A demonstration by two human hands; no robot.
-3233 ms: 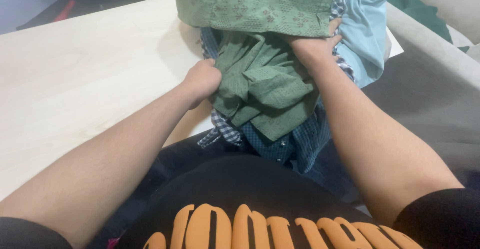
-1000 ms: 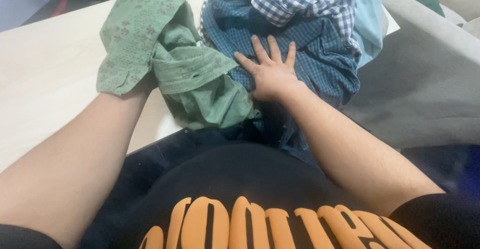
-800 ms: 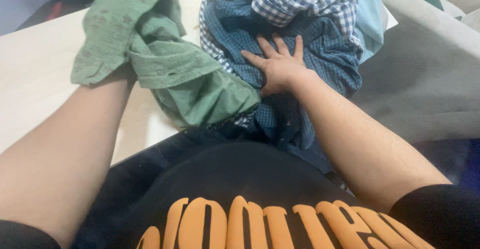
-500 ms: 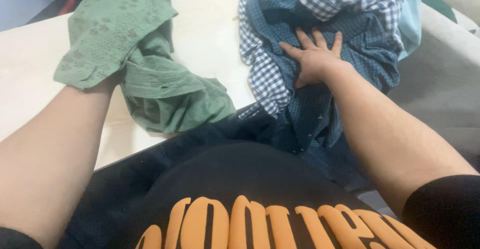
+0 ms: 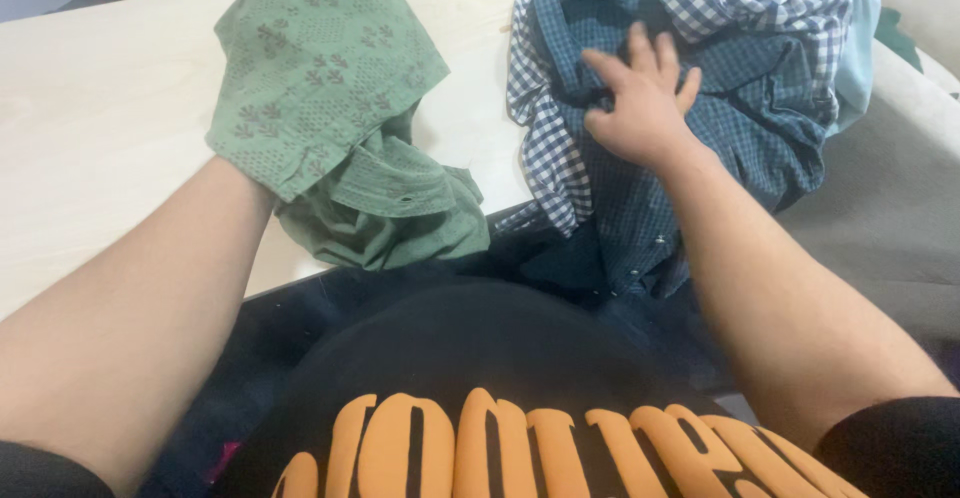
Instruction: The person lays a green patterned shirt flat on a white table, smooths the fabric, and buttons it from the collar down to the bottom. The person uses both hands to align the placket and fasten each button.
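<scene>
A green patterned garment (image 5: 330,88) is draped over my left hand, which is hidden under the cloth; only my forearm shows at the left, so the hand seems to grip the garment from beneath. The garment hangs down over the table's front edge. My right hand (image 5: 640,108) rests flat, fingers spread, on a pile of blue checked shirts (image 5: 720,68) at the upper right. A pale blue garment (image 5: 860,48) lies at the pile's far right side.
The pale wooden table (image 5: 100,128) stretches left and back. A grey cushioned surface (image 5: 890,208) lies at the right. A dark green cloth (image 5: 895,28) peeks out at the far right. My black shirt with orange lettering fills the bottom.
My left hand has pulled the green garment off the pile and carried it left over the table. My right hand stays pressed on the blue checked shirts.
</scene>
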